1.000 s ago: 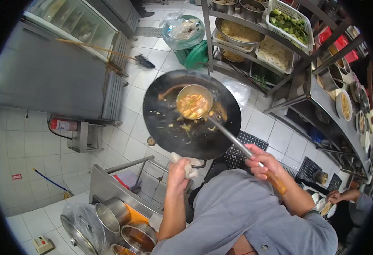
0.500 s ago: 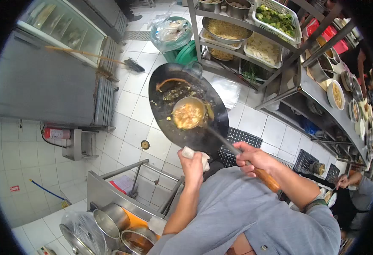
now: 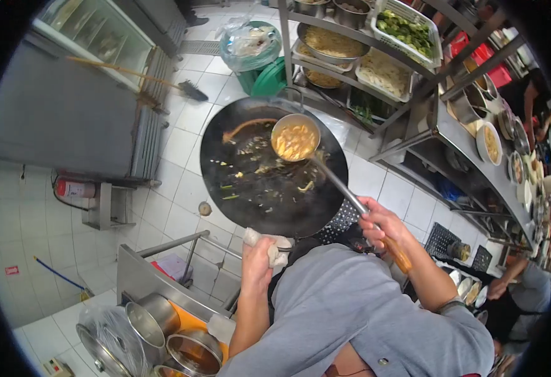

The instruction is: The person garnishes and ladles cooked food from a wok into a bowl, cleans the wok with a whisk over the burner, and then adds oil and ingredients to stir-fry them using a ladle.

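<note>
A large black wok (image 3: 256,207) is in front of me, with dark residue, bits of egg and some green pieces on its inside. My left hand (image 3: 259,259) is closed round a whitish cloth (image 3: 278,250) at the wok's near edge; the cloth hides whatever it grips there. My right hand (image 3: 382,225) is wrapped round the long handle of a ladle (image 3: 337,179), whose end is wooden. The ladle's bowl is above the far right part of the wok, filled with yellow-brown food (image 3: 295,141) in sauce.
Metal pots (image 3: 146,320) stand at lower left by a steel counter (image 3: 138,270). A rack with noodle trays (image 3: 335,43) and a basket of greens (image 3: 406,31) is at upper right. A green bin (image 3: 248,75) stands beyond the wok. Another person's arm (image 3: 514,270) shows at right.
The wok has swung from a steep tilt to a flatter pose, showing more of its inside. The filled ladle has moved up and right within it. My left hand has shifted left and down.
</note>
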The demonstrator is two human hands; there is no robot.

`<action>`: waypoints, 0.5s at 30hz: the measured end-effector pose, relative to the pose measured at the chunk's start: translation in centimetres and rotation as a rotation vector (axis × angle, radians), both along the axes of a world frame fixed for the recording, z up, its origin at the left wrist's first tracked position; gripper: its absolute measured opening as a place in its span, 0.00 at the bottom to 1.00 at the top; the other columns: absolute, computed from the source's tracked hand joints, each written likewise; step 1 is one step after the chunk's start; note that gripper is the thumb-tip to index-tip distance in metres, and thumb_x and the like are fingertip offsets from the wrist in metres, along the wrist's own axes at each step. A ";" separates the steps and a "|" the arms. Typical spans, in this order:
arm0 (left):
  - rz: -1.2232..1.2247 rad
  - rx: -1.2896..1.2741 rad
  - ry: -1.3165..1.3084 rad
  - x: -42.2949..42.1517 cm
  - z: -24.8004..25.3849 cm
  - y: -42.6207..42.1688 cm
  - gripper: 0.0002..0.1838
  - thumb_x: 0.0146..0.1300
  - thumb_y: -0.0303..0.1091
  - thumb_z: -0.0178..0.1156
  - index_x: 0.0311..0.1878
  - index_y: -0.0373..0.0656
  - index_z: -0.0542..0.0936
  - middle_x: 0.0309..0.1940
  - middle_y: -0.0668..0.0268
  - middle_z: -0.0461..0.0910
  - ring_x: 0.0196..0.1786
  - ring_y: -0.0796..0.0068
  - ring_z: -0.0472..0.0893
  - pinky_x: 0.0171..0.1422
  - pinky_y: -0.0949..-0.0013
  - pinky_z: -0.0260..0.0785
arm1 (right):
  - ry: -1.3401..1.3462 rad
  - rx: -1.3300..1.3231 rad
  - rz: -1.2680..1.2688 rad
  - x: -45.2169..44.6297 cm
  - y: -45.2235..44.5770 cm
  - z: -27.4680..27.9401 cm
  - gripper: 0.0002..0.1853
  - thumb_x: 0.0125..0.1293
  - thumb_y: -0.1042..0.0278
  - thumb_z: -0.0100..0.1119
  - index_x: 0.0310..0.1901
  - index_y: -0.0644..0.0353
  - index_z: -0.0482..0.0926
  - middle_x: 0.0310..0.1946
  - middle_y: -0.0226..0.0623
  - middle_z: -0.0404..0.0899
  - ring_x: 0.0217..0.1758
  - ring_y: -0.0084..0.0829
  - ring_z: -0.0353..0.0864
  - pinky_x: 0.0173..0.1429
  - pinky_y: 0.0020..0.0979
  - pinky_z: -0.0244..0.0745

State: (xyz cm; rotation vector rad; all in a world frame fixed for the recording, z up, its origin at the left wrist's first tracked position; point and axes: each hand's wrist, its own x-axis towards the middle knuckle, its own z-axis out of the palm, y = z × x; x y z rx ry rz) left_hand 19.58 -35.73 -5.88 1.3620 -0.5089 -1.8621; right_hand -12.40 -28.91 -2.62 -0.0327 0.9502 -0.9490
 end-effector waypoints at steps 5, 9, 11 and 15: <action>0.010 -0.175 -0.153 -2.6 0.2 0.6 0.25 0.57 0.22 0.56 0.59 0.36 0.63 0.43 0.61 0.74 0.40 0.74 0.78 0.42 0.69 0.75 | 0.625 -0.021 0.196 0.9 -2.5 -0.7 0.22 0.71 0.72 0.50 0.65 0.50 0.61 0.26 0.26 0.66 0.17 0.18 0.64 0.16 0.25 0.64; -0.026 -0.226 -0.287 -4.3 -0.8 0.0 0.25 0.58 0.23 0.56 0.59 0.33 0.63 0.42 0.61 0.74 0.39 0.74 0.78 0.42 0.69 0.75 | 0.500 -0.008 0.237 3.5 -2.9 -1.7 0.23 0.70 0.71 0.51 0.65 0.51 0.60 0.25 0.26 0.66 0.17 0.19 0.65 0.16 0.27 0.65; -0.037 -0.197 -0.309 -5.3 -1.2 -0.8 0.25 0.58 0.23 0.56 0.59 0.33 0.63 0.41 0.61 0.74 0.38 0.74 0.78 0.40 0.69 0.75 | 0.231 0.025 0.192 4.9 -2.8 -0.2 0.22 0.70 0.72 0.51 0.63 0.48 0.61 0.26 0.25 0.66 0.16 0.17 0.63 0.16 0.26 0.63; -0.037 -0.180 -0.232 -3.8 -6.2 -2.6 0.23 0.59 0.23 0.56 0.57 0.35 0.64 0.39 0.62 0.74 0.34 0.75 0.77 0.35 0.68 0.75 | -0.385 -0.012 0.123 4.1 -0.3 -0.2 0.22 0.75 0.72 0.47 0.67 0.45 0.61 0.28 0.26 0.64 0.15 0.13 0.60 0.14 0.22 0.61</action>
